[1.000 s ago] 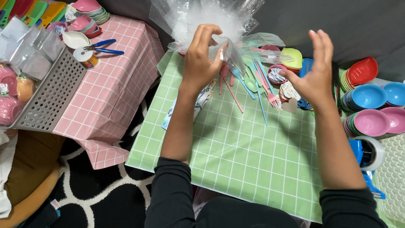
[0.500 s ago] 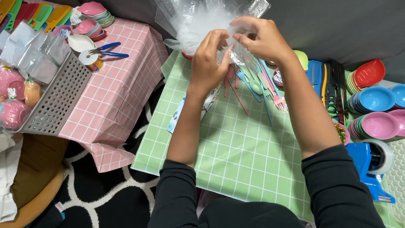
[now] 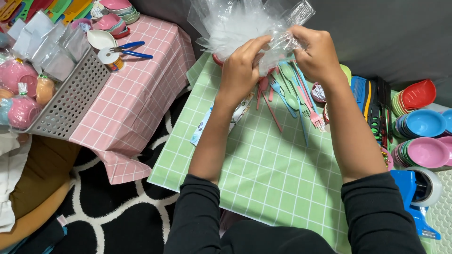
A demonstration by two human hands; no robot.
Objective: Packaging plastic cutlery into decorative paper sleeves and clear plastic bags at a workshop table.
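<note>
A crinkled clear plastic bag [image 3: 235, 23] is held up over the far end of the green checked table [image 3: 263, 178]. My left hand [image 3: 242, 66] pinches the bag's gathered lower part. My right hand [image 3: 318, 51] grips the same gathered plastic from the right side, close to the left hand. What is inside the bag is hidden by the crumpled film. Under the hands lie several pastel plastic forks and spoons [image 3: 292, 96] and a printed card [image 3: 207, 124].
Stacks of coloured plastic bowls [image 3: 423, 124] and a blue tape dispenser [image 3: 414, 193] sit at the right. A pink checked table [image 3: 141, 89] at the left carries blue-handled pliers [image 3: 132, 49] and a grey basket [image 3: 70, 99] of wrapped items.
My right hand came in from the open position at the right and closed on the bag beside my left hand. The bag stays raised.
</note>
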